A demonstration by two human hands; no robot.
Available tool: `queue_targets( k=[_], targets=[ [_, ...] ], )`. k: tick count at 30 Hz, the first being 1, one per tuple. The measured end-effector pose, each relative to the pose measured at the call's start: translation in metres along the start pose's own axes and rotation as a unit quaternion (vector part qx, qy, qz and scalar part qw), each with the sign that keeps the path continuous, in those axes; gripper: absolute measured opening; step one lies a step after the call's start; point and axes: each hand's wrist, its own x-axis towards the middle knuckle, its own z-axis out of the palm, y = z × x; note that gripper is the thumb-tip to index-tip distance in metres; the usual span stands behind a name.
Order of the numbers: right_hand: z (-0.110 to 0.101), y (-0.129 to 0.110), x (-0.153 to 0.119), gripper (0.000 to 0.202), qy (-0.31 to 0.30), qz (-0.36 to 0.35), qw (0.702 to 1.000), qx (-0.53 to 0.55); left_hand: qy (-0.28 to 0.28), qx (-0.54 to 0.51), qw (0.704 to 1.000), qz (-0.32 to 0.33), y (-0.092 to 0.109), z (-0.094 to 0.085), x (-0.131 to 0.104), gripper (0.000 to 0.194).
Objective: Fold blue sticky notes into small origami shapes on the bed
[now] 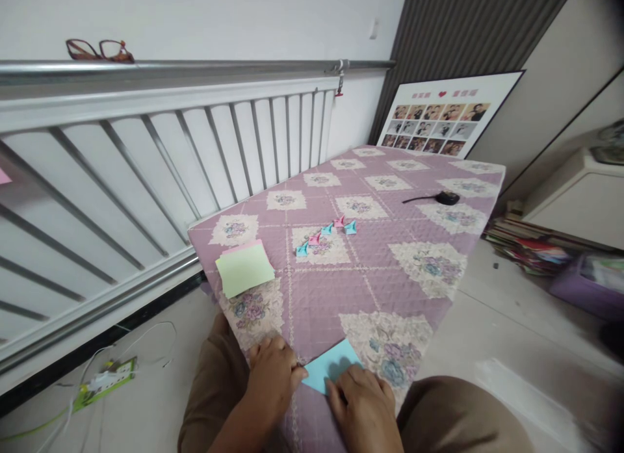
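A blue sheet of paper (pixel 325 367) lies on the purple floral tablecloth (pixel 326 297) near the front edge. My left hand (pixel 273 370) has its fingers curled, with the thumb at the paper's left corner. On the right part of the sheet rests my right hand (pixel 363 398), its fingers bent and partly hidden beneath it. Several small folded blue and pink paper pieces (pixel 326 229) stand in a curved row farther back. At the left edge sits a stack of paper sheets (pixel 245 269), pale green on top.
A black object with a strap (pixel 447 197) lies toward the back right. Left of the table runs a white radiator (pixel 160 160) with glasses (pixel 100 51) above it. A power strip (pixel 108 383) is on the floor, and a photo board (pixel 446 118) leans behind.
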Motion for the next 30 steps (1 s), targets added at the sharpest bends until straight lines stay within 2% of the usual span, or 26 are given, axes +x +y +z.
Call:
queue_targets(
  k=[11, 20, 26, 30],
  targets=[
    [-0.002, 0.001, 0.002, 0.022, 0.016, -0.032, 0.999, -0.017, 0.024, 0.023, 0.999, 0.025, -0.002, 0.003, 0.003, 0.019],
    [-0.001, 0.0, 0.002, 0.021, 0.01, -0.027, 0.999, -0.03, 0.036, 0.028, 0.999, 0.029, -0.003, 0.007, 0.003, 0.019],
    [-0.001, 0.001, 0.002, 0.02, 0.019, -0.035, 0.999, -0.02, 0.054, 0.002, 0.998, 0.026, -0.007, 0.008, 0.0, 0.016],
    [-0.001, -0.001, 0.002, 0.02, 0.031, -0.03, 0.999, -0.032, 0.068, -0.028, 0.996, 0.056, -0.014, 0.011, -0.001, 0.012]
  ],
)
